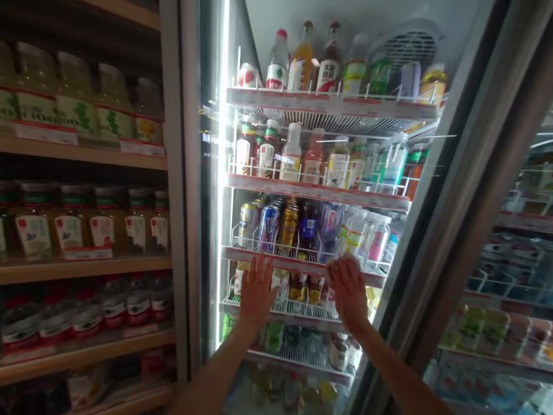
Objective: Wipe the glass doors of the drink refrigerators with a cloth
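My left hand (257, 288) is raised with its fingers stretched out, in front of the lower shelves of a lit drinks fridge (298, 259). To its right, my right hand (349, 291) is held up flat in the same way, a little blurred. Neither hand holds anything. Reflections suggest glass before the shelves; whether my palms touch it I cannot tell. Just above the hands stand a blue-and-silver can (268, 226), gold cans (289, 225) and a dark blue can (308, 222). Behind my right hand's fingers is a shelf edge, and bottles there are partly hidden.
On the left, wooden shelves (86, 270) carry rows of bottled drinks. A metal upright (175, 190) separates them from the fridge. A dark door frame (440, 230) slants along the right side, with another stocked cooler (496, 340) beyond. Higher fridge shelves hold several bottles.
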A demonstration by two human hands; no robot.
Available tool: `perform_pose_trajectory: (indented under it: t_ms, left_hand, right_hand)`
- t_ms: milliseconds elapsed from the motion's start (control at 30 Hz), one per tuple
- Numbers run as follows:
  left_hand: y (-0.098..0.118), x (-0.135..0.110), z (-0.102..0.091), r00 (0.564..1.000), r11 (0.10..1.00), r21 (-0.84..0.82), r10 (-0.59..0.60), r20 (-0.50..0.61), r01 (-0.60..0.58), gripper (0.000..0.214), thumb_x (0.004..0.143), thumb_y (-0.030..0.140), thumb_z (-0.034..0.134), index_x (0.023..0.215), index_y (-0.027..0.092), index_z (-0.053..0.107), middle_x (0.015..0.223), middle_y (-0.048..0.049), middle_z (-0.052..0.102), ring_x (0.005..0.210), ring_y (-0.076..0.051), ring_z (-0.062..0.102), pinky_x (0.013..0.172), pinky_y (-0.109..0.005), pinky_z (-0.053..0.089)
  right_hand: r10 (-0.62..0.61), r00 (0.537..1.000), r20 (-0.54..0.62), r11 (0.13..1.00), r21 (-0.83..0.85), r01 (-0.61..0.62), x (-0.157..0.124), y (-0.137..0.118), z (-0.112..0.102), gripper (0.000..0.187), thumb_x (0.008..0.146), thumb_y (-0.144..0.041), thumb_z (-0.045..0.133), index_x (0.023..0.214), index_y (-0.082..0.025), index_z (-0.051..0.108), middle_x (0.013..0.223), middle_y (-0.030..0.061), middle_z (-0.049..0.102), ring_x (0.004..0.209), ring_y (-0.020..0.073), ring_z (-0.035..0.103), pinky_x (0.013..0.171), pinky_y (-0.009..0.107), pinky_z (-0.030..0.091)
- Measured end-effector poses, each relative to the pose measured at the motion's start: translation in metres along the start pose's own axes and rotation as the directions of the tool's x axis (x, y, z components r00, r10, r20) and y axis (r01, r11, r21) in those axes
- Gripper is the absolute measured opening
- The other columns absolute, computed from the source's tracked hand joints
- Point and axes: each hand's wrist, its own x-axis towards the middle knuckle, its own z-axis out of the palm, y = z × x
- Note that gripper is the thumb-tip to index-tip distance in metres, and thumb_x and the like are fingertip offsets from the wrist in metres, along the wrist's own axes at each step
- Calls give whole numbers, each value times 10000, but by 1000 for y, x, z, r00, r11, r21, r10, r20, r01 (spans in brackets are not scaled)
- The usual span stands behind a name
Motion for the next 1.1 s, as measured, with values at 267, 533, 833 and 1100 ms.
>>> perform_pose_trajectory:
  t_ms: [267,533,833,1100]
  left_hand:
    - [-2,1,5,996,998,-50,29,-79,-33,574,846,351,527,1373,171,390,1457,-137,360,1395,-295,221,1099,-507,244]
    - [-17,8,-3,994,996,5,89,-63,-89,551,836,396,542,1335,187,438,1440,-129,394,1360,-307,304,1084,-500,275]
    - [-29,33,-12,998,997,52,53,-15,-52,793,765,516,612,1418,201,290,1475,-145,326,1386,-327,233,1059,-540,296]
    - [-34,34,-13,993,998,1,65,-99,-65,638,817,392,577,1383,196,354,1448,-126,383,1379,-290,266,1082,-503,283]
  right_hand:
    - [102,994,-47,994,-28,-104,15,-5,2,625,879,-133,402,1467,-203,204,1465,103,374,1411,239,208,1106,466,257]
    - [-91,995,38,996,21,90,19,-19,10,652,869,-113,411,1471,-213,181,1427,78,439,1406,212,226,1114,442,252]
    - [-11,997,-71,1000,24,13,67,-11,7,628,864,-138,404,1463,-199,223,1458,99,387,1413,240,202,1106,473,243]
    - [0,999,-52,999,32,2,75,-4,1,615,883,-153,399,1463,-227,210,1442,89,416,1405,217,229,1118,458,190]
